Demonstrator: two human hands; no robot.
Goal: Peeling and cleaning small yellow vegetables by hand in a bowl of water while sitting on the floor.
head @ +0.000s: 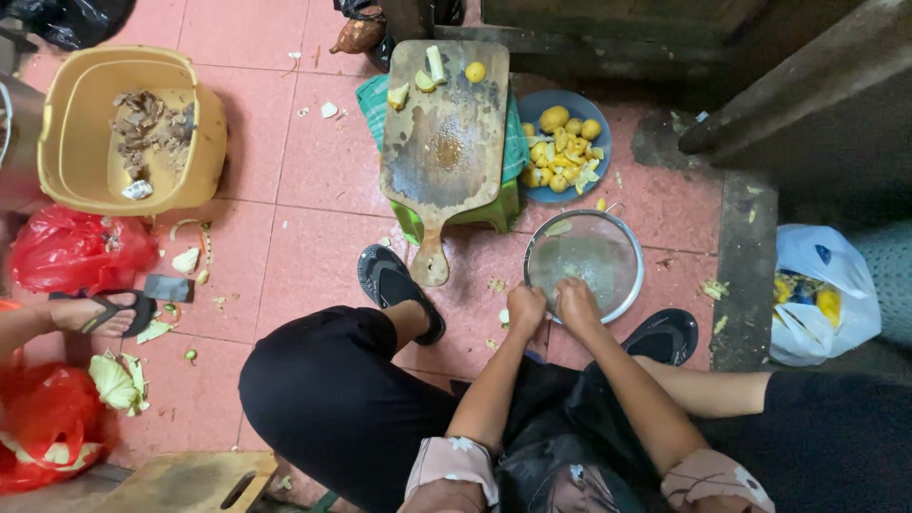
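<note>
Both fists look curled shut, left hand [525, 306] and right hand [576, 302] touching the metal strainer bowl's [586, 255] near rim (can't tell what they're pinching). White plastic bag [819, 290] sits by the floor's right edge.

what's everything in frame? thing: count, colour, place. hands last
cutting board: 1, wood, top centre on a green stool
cut pieces: few, pale yellow, far end of board
plate: 1, blue, right of board, piled with yellow pieces
strainer: 1, metal, on floor below plate
tub: 1, yellow, top left, peelings inside
plastic bags: 2, red, left edge
plastic bag: 1, white, right
cabbage scrap: 1, pale green, lower left
another person's sandalled foot: 1, left
sandals: 2, black, on the person's feet
left hand: at strainer's near rim
right hand: at strainer's near rim, beside left
</note>
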